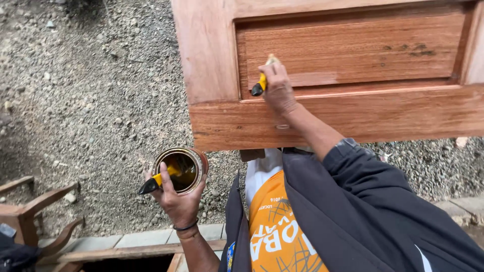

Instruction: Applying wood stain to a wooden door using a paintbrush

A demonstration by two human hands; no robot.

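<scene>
A reddish wooden panelled door lies flat ahead of me. My right hand grips a brush with a yellow and black handle, its bristles pressed on the recessed panel. My left hand holds an open round tin of dark varnish from below. A second brush with a yellow and black handle rests in the tin, its handle sticking out to the left over my fingers.
Grey gravel ground spreads under and left of the door. A wooden chair frame stands at the lower left. Pale paving slabs and a wooden plank run along the bottom edge.
</scene>
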